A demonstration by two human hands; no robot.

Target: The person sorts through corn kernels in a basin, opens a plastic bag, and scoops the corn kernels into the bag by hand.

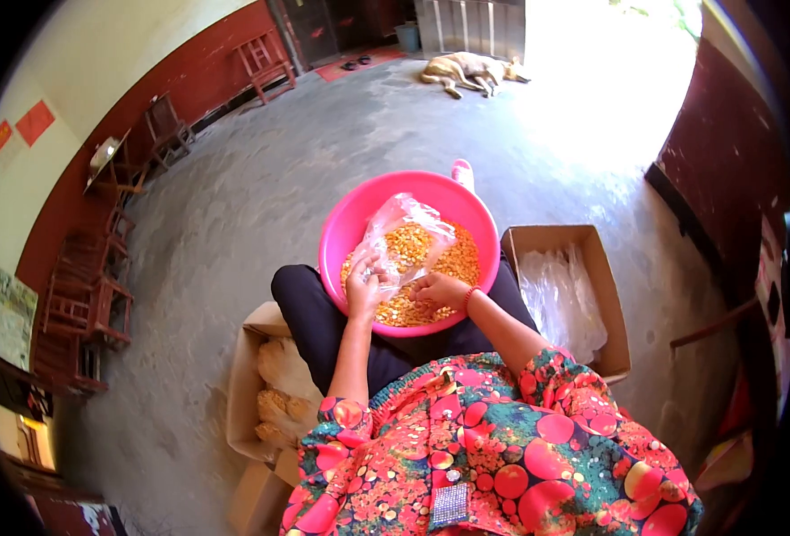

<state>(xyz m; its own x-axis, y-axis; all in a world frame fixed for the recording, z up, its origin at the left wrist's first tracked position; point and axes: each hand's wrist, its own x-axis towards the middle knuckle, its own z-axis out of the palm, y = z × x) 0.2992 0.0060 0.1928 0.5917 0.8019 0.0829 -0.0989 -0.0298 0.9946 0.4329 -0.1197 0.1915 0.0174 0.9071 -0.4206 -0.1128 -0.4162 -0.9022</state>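
Observation:
A pink basin (334, 223) rests on my lap, with loose orange-yellow corn kernels (462, 259) in it. Over the kernels lies a clear plastic bag (404, 210), its mouth toward me and some kernels showing inside or through it. My left hand (365, 284) has its fingers closed on the near left edge of the bag. On the right side of that edge, my right hand (440, 291) pinches the plastic, a red band round its wrist.
Left of my legs, a cardboard box (245, 384) holds filled bags. To the right, another cardboard box (611, 304) contains clear plastic bags. A dog (471, 71) lies on the floor ahead. Wooden chairs (82, 299) line the left wall.

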